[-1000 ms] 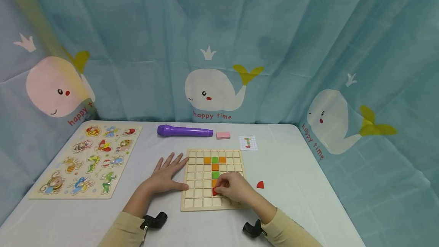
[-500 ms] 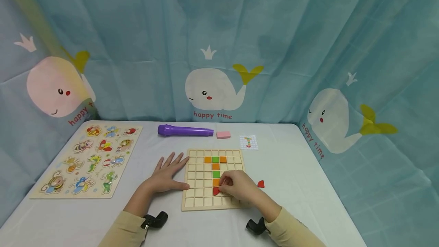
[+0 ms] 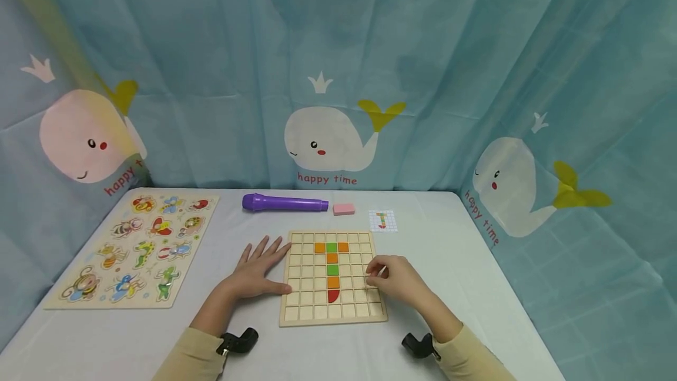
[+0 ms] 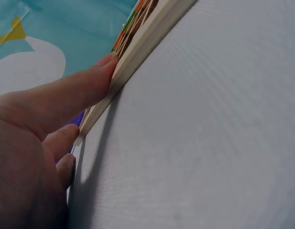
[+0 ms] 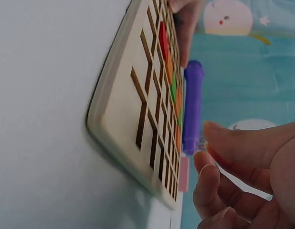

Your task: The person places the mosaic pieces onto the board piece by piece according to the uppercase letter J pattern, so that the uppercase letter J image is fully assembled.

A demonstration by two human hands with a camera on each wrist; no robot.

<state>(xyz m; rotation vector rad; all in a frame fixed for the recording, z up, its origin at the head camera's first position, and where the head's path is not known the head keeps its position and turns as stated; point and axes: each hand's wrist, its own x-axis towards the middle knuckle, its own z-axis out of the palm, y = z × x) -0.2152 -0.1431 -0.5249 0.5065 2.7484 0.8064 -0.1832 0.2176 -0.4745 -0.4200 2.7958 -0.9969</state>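
Note:
In the head view my left hand (image 3: 256, 275) lies with fingers spread against the left side of a wooden grid board (image 3: 307, 312). The left wrist view shows its thumb (image 4: 90, 81) touching the board's rim. My right hand (image 3: 402, 280) is over the board's right edge, fingers loosely bent. Seen from the right wrist, no piece shows between its thumb and fingertips (image 5: 205, 160). On the board, orange and green square tiles (image 3: 332, 270) form a T shape, with a red quarter-round tile (image 3: 333, 296) at its foot. The loose red piece is out of sight.
Behind the board lie a purple toy microphone (image 3: 285, 203), a pink block (image 3: 344, 209) and a pattern card (image 3: 383, 221). A wooden insect puzzle board (image 3: 132, 246) covers the left of the white table (image 3: 476, 287). A whale-print curtain (image 3: 233, 75) stands around it.
My right hand has left the red tile at the foot of the T and moved right to the board's edge. It now covers the spot where the loose red piece lay. My left hand stays put.

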